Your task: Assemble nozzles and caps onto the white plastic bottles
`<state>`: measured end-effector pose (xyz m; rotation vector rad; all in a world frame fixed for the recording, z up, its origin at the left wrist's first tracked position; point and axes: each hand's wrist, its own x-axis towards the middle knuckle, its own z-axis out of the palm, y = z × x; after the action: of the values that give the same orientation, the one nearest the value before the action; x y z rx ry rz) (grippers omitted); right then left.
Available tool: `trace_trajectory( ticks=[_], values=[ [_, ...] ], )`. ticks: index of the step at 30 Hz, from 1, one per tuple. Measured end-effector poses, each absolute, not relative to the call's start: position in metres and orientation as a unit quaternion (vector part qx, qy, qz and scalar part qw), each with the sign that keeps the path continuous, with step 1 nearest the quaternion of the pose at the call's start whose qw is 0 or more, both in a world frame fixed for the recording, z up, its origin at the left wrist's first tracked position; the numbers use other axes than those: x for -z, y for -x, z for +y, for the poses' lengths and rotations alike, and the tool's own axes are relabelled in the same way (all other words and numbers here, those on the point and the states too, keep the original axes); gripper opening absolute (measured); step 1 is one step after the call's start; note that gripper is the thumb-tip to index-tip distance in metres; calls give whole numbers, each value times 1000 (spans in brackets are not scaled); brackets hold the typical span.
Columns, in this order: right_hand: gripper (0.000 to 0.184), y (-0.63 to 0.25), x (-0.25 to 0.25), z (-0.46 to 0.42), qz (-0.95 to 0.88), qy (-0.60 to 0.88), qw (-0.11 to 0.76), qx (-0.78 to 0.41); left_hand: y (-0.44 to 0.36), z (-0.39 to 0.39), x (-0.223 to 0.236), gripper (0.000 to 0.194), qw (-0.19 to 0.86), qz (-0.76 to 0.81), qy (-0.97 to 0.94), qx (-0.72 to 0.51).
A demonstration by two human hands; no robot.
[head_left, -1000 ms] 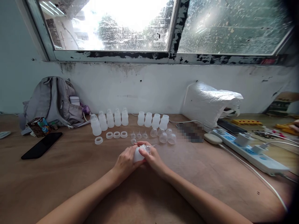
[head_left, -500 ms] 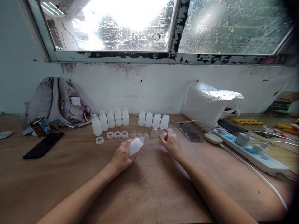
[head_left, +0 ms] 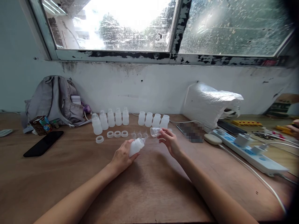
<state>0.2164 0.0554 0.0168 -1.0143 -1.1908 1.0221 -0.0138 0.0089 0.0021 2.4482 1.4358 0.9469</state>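
Teat-topped bottle (head_left: 134,148), tilted, is gripped by the left hand (head_left: 121,156); clear cover (head_left: 154,132) is held by the right hand (head_left: 171,142), its pickup seemingly underway, any fitting calling for aligned openings; rings (head_left: 99,142) and upright bottles (head_left: 97,127) are ranged beyond.

Your left hand (head_left: 122,156) and right hand (head_left: 172,144) were bare, as were your 2 wrists. Your left forearm (head_left: 86,186) and right forearm (head_left: 206,182) were uncovered as far as they showed. They had a slender, smooth outline, narrowest at the wrists and fuller toward the lower edge of the view. Your right hand had slim fingers (head_left: 165,133) (the nails were too small to make out clearly), while your left hand's fingers were partly hidden.
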Motion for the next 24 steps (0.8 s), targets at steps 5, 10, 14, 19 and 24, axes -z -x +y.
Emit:
trace_trajectory(
  ticks=[5, 10, 14, 19, 24],
  values=[
    [24, -203, -19, 44, -482, 368, 584, -540, 12, 4, -5, 49, 60, 465, -823, -321],
    [23, -192, -16, 37, -507, 365, 569, -535, 11, 3, -2, 40, 23, 473, -822, -315],
    [25, -190, -14, 35, -531, 371, 551, -526, 13, 7, 0, 43, 8, 469, -831, -300],
    [24, -189, -10, 36, -552, 376, 530, -522, 16, 9, 0, 45, 3, 467, -830, -305],
    [27, -186, -9, 33, -560, 375, 512, -533, 18, 11, 0, 44, -11, 460, -828, -321]
  ],
)
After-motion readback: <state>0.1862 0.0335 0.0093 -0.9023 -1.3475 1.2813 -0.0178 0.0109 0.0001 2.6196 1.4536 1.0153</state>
